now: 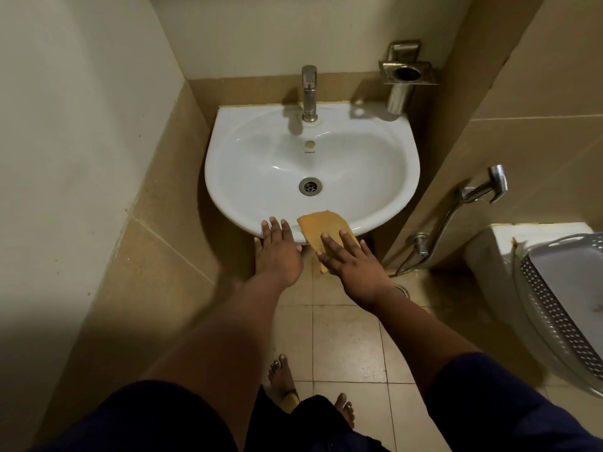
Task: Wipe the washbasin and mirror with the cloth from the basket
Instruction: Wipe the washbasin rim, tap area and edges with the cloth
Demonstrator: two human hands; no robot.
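In the middle of the frame a white washbasin [311,168] is fixed to the tiled wall, with a metal tap [309,93] at its back edge and a round drain [310,186] in the bowl. The right hand [350,259] lies flat, fingers spread and open, and presses a yellow cloth [321,227] on the front rim of the washbasin; part of the cloth hangs down over the rim under the palm. The left hand [277,246] is just beside it, at the left, also open, its fingertips resting on the same rim and holding nothing. At the upper right a metal holder [406,76] is on the wall. At the right edge a grey basket [561,308] stands on the toilet [489,252]. The mirror is not in view.
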